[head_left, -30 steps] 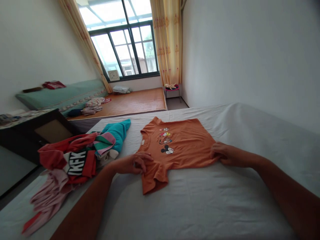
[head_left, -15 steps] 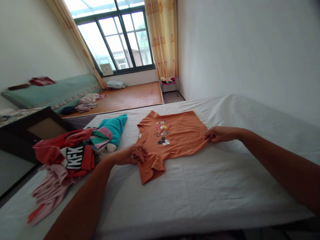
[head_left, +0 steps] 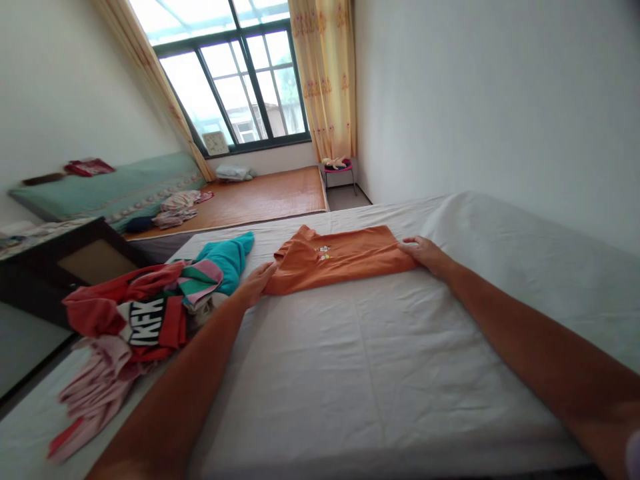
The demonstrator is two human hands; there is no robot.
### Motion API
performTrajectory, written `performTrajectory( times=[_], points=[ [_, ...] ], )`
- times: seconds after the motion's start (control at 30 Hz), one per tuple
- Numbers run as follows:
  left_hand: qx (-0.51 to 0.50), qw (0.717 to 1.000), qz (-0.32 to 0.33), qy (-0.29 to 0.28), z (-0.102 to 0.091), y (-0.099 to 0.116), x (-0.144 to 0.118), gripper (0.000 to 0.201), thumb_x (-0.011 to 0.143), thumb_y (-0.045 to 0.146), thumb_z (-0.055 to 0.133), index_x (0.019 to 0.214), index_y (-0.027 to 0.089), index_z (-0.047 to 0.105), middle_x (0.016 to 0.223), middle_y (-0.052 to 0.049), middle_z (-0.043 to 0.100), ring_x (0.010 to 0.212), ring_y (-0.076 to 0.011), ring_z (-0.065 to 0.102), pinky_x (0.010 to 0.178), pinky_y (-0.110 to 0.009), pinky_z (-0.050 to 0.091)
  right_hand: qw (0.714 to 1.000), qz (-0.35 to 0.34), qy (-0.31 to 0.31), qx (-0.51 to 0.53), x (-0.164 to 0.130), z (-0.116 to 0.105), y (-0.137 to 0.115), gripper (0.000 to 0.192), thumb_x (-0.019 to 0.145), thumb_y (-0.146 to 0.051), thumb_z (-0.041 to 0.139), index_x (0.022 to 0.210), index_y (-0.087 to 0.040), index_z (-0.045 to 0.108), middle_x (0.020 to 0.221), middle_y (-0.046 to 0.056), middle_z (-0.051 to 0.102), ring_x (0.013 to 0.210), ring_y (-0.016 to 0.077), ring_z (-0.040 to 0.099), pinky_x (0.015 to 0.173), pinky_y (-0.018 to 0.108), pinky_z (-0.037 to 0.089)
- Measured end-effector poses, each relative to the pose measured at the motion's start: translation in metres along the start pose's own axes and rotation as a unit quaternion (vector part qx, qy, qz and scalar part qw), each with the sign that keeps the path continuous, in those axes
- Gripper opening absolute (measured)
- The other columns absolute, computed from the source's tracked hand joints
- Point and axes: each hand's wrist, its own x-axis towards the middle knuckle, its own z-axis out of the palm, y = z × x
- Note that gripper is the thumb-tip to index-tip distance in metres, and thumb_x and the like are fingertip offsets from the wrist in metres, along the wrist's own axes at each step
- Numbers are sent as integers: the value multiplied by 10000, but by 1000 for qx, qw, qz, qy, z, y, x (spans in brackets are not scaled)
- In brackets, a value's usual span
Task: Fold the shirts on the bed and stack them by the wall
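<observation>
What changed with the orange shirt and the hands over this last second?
The orange T-shirt got folded: its near half went over the far half. Left hand and right hand let go their grip and now press its ends flat. The clothes pile stayed put.

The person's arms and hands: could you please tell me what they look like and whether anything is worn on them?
Both forearms are bare along all that shows, with no sleeve in view. The left hand and the right hand are bare too: no gloves, and no watch, bracelet or ring can be seen. The arms are slim and enter from the lower edge of the picture.
</observation>
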Motion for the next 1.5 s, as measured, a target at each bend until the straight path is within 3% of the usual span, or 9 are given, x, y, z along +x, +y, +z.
performTrajectory(
  times=[0.2, 0.4, 0.53, 0.7, 0.93, 1.07, 1.2, 1.33, 1.5],
  points=[
    [50, 996, 53, -56, -10, -12, -14, 738, 661, 550, 789, 1289, 213, 597, 1061, -66, 722, 970, -208, 662, 781, -271, 523, 993, -60, -90, -50, -9, -9, 7, 722, 763, -429, 706, 1390, -182, 447, 951, 73, 730, 858, 216, 670, 760, 316, 527],
    [64, 989, 135, 18, -7, -13, -6, 559, 614, 544, 810, 1014, 158, 746, 991, -65, 735, 928, -200, 642, 801, -269, 503, 979, -168, -68, -92, -14, -2, -1, 405, 808, -504, 600, 1033, -184, 704, 938, 51, 702, 874, 201, 613, 807, 323, 480],
    [99, 987, 113, -51, -21, -2, -13, 531, 633, 490, 815, 1042, 159, 746, 897, -57, 726, 704, -142, 601, 600, -225, 469, 985, -112, -120, -44, -19, -18, -12, 474, 760, -558, 649, 1032, -175, 709, 800, 21, 657, 700, 149, 546, 642, 274, 429],
    [211, 951, 82, -212, -28, 9, -27, 487, 692, 453, 779, 1104, 195, 746, 1022, -78, 718, 890, -196, 617, 706, -245, 495, 956, -65, -270, -94, -22, -39, -15, 520, 679, -583, 728, 961, -146, 731, 788, 21, 648, 708, 133, 533, 648, 264, 395],
    [310, 902, 49, -297, -37, 19, -33, 730, 756, 489, 709, 1402, 208, 517, 776, -7, 646, 643, -130, 545, 542, -200, 421, 913, 7, -381, -147, -28, -58, -23, 558, 650, -532, 773, 1071, -172, 706, 866, 42, 681, 715, 151, 600, 638, 267, 460],
    [442, 857, 78, -254, -43, 25, -34, 658, 742, 533, 681, 1323, 237, 596, 965, -53, 663, 733, -176, 627, 658, -262, 508, 891, 35, -292, -345, -30, -64, -38, 402, 795, -507, 659, 1015, -174, 708, 771, 64, 709, 666, 190, 653, 628, 295, 489],
    [526, 812, 246, -61, 0, 24, -41, 449, 924, 467, 434, 1217, 222, 671, 1209, -108, 634, 1051, -248, 635, 958, -379, 490, 872, -188, -2, -453, -51, -9, -51, 342, 958, -380, 440, 1052, -179, 700, 890, 106, 742, 862, 235, 688, 776, 342, 505],
    [510, 765, 363, -152, 76, 4, -59, 509, 1001, 417, 295, 1393, 183, 520, 1465, -96, 489, 1367, -217, 423, 1153, -381, 324, 826, -409, -168, -350, -99, 81, -45, 464, 1011, -336, 291, 1355, -167, 554, 1364, 107, 591, 1279, 198, 524, 1077, 357, 392],
    [566, 730, 342, -175, 107, -20, -73, 679, 979, 550, 307, 1531, 156, 283, 1586, -116, 280, 1473, -240, 226, 1201, -425, 206, 804, -342, -224, -432, -126, 112, -23, 774, 951, -638, 297, 1539, -134, 288, 1579, 146, 268, 1477, 277, 193, 1200, 470, 160]
  ],
)
